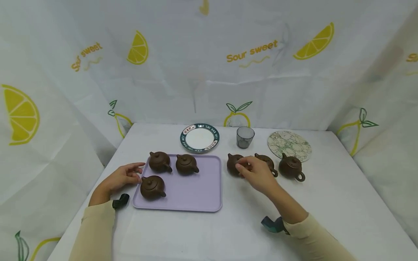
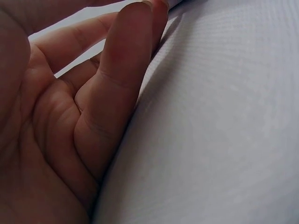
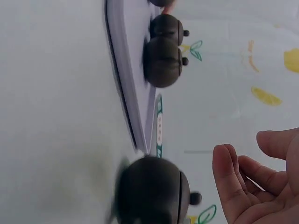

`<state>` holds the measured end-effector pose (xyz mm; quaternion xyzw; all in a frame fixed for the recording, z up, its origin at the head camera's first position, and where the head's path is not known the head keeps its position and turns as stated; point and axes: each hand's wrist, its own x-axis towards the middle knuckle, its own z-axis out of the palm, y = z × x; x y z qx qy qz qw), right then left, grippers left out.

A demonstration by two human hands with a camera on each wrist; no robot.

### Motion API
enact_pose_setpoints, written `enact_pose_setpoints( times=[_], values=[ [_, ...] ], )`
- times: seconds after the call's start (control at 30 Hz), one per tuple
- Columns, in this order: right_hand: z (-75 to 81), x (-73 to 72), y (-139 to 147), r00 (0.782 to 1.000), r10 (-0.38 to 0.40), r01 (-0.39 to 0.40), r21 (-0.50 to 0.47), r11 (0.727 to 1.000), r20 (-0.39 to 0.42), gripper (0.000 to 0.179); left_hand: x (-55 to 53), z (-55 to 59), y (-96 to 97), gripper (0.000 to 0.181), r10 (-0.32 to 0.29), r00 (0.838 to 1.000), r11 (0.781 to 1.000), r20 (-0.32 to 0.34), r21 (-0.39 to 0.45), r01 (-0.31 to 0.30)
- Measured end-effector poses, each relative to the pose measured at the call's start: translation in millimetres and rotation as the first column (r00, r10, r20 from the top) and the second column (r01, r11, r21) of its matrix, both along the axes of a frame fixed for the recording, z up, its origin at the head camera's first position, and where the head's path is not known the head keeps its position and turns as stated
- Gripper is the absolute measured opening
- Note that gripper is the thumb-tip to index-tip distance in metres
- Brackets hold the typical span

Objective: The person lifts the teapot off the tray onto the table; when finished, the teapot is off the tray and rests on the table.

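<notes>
Head view: six teapots (image 1: pixel 152 189), three on one tray (image 1: pixel 193 194); both hands (image 1: pixel 121 177) (image 1: pixel 258 174) loose, unclenched.

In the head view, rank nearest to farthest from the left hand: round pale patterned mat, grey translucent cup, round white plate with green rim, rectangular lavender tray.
1. Lavender tray: immediately beside the left hand.
2. White plate: beyond the tray's far edge.
3. Grey cup: right of the plate.
4. Patterned mat: right of the cup.
</notes>
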<state>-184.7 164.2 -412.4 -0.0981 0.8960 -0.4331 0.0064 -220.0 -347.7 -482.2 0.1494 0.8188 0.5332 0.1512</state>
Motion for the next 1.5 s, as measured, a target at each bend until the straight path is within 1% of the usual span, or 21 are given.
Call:
enact_pose_setpoints(
  times=[0.13,0.27,0.37,0.43,0.57,0.7,0.9,1.07,1.17,1.27,1.33,1.4,1.5],
  values=[
    [-4.5,-7.2,-37.1,0.998,0.026,-0.025,-0.015,1.0,0.058,0.022,0.0,1.3,3.0,0.069,0.001,1.0,1.0,0.012,0.006,-0.001],
    [-5.4,-13.9,-66.0,0.992,0.072,-0.068,-0.039,0.997,0.1,0.02,-0.4,0.5,3.2,0.069,0.001,1.0,1.0,0.029,0.013,-0.001],
    [-8.6,-20.6,-84.2,0.982,0.119,-0.107,-0.086,0.99,0.147,0.02,0.0,0.6,3.1,0.069,0.002,1.0,1.0,0.03,0.018,-0.003],
    [-13.6,-25.7,-94.5,0.973,0.153,-0.133,-0.118,0.984,0.175,0.021,0.4,0.6,3.2,0.069,0.004,1.0,1.0,0.029,0.022,-0.004],
    [-23.5,-33.5,-109.9,0.96,0.197,-0.163,-0.177,0.971,0.197,0.021,1.1,0.0,3.8,0.07,0.002,1.0,0.999,0.022,0.033,-0.003],
    [-31.4,-36.7,-119.5,0.955,0.205,-0.158,-0.217,0.963,0.213,0.02,0.9,-1.0,4.0,0.071,0.001,1.0,0.999,0.017,0.034,-0.001],
    [-44.3,-38.4,-127.8,0.954,0.2,-0.162,-0.18,0.97,0.221,0.021,0.0,-0.6,2.6,0.07,0.007,1.0,1.0,0.029,0.022,-0.007],
    [-47.6,-38.6,-131.7,0.961,0.178,-0.141,-0.181,0.973,0.209,0.017,-0.4,1.1,2.2,0.07,0.01,0.999,1.0,0.037,0.018,-0.01],
    [-48.8,-39.3,-134.0,0.966,0.174,-0.142,-0.175,0.974,0.189,0.018,-0.3,2.0,2.0,0.07,0.012,0.999,1.0,0.038,0.012,-0.013],
    [-49.8,-40.1,-136.0,0.968,0.169,-0.136,-0.181,0.974,0.185,0.019,0.0,2.7,2.1,0.07,0.018,0.999,1.0,0.038,0.01,-0.018],
    [-50.3,-40.3,-136.8,0.968,0.159,-0.119,-0.206,0.971,0.192,0.019,0.2,2.9,2.5,0.07,0.02,0.999,1.0,0.038,0.008,-0.02],
    [-50.5,-40.1,-136.7,0.965,0.146,-0.088,-0.258,0.962,0.217,0.018,0.2,2.8,2.8,0.069,0.022,0.999,1.0,0.037,0.011,-0.022],
    [-51.1,-39.1,-134.8,0.956,0.135,-0.03,-0.372,0.928,0.26,0.016,-0.2,2.6,2.9,0.069,0.018,0.999,1.0,0.034,0.014,-0.019]
  ],
)
